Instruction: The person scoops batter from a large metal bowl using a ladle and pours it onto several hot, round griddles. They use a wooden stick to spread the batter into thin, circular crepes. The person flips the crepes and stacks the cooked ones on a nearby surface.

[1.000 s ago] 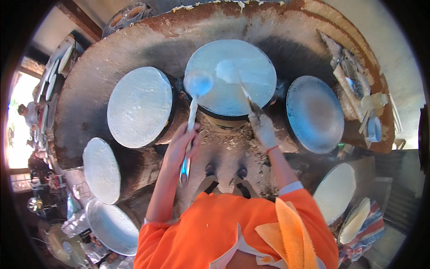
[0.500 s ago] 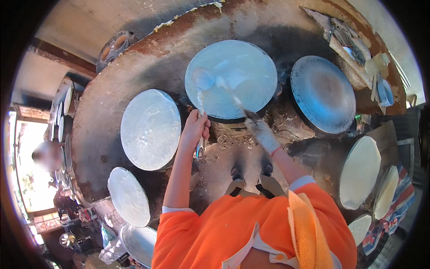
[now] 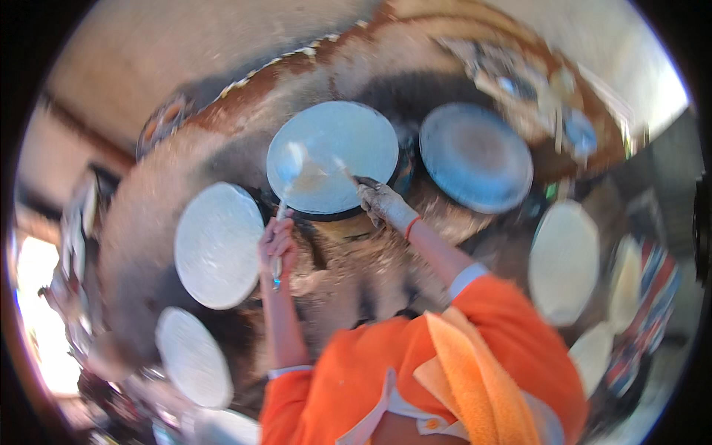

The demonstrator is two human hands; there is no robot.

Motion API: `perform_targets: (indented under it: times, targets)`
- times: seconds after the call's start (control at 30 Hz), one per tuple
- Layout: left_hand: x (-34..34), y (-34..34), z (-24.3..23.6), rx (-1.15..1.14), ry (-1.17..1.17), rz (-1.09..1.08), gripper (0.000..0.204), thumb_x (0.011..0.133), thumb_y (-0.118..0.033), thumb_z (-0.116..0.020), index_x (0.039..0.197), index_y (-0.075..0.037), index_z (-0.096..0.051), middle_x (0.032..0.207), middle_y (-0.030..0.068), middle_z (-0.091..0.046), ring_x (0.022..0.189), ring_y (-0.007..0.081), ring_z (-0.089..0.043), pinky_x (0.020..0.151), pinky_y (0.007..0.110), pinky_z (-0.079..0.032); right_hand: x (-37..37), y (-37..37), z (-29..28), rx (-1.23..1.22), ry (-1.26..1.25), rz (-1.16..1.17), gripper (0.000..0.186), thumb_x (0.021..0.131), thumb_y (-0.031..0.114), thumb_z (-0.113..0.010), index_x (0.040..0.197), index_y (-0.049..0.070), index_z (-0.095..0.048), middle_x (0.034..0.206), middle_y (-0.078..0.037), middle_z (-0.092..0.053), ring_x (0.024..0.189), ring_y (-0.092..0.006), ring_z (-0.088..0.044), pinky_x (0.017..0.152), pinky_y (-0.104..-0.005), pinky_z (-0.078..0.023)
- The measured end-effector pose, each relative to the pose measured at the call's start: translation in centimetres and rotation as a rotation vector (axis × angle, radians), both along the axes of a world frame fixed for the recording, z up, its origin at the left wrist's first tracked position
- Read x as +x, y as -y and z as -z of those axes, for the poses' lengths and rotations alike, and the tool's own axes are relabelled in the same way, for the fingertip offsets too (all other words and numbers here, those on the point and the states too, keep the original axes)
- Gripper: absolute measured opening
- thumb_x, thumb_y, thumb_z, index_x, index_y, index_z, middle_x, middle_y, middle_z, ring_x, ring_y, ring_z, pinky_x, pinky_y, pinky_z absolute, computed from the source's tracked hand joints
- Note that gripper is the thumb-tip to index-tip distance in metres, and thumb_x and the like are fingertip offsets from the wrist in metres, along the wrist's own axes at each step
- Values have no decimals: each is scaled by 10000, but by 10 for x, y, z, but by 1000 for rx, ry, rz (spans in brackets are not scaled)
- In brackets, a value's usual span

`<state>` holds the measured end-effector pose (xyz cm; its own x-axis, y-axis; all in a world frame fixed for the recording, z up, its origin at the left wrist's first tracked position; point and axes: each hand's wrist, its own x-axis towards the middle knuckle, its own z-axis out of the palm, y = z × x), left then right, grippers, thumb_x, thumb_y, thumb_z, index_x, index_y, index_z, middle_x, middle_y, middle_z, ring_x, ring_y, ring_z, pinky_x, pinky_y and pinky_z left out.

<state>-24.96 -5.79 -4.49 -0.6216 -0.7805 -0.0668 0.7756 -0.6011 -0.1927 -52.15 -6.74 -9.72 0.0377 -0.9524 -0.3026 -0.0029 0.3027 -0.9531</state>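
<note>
Our left hand [image 3: 277, 242] has its fingers wrapped round the handle of a ladle [image 3: 295, 154], whose bowl is over the central griddle [image 3: 326, 216], straight ahead of us. Our gloved right hand [image 3: 382, 204] appears to pinch a thin tool [image 3: 343, 169], its tip over the same griddle; blur hides exactly how the fingers sit. A pale coating [image 3: 348, 130] covers most of that surface, with a brownish patch between ladle and tool. If we press the tip too hard, we could tear the coating; if we tilt the ladle, a drip could leave a thick spot; if our right knuckles dip, they could knock the rim
</note>
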Motion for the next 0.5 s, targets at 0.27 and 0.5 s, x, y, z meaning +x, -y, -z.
perform_targets:
  times: [0.27,0.5]
  targets:
    - [-32,-33,-60,-281,422,-71,289,962,-170,-325,1135,51,-397,710,23,-404,340,41,-308,325,186,-289,-34,-16,92,-363,-652,-198,320,896,157,-342,1100,-34,-497,980,-154,-586,692,-229,-538,623,-313,-456]
    - [20,-61,-3,-116,1006,-249,223,901,-251,-462,1002,-53,-484,609,-25,-434,375,40,-365,313,186,-283,12,-72,1,-392,-928,-486,360,854,210,-475,1167,37,-517,998,-200,-601,933,-300,-578,780,-392,-462]
